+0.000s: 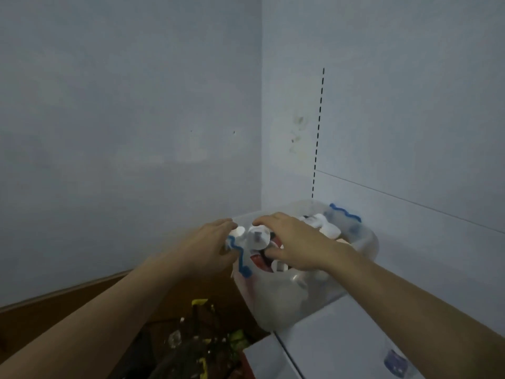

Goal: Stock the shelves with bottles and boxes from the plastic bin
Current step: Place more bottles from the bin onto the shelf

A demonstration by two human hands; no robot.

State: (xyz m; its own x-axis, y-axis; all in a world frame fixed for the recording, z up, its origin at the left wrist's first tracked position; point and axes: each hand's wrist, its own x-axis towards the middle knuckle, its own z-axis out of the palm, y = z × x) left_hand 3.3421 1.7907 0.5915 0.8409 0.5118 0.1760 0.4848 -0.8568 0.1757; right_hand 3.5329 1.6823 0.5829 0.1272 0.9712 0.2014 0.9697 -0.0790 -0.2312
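The plastic bin (306,291) stands on a white shelf (355,337) in the corner, full of white bottles (258,237). The left hand (210,242) holds its near rim, and the right hand (295,242) curls its grip around one bottle top. The bottles look light, stiff and smooth, so I think it is safer to hold the body, not the cap.

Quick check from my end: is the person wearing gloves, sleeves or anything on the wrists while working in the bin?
No. The left hand and right hand are both bare, with no gloves, rings or wristbands visible. Both forearms are uncovered as far as the frame's lower edge, so no sleeve shows. No cables, straps or markings appear on either arm.
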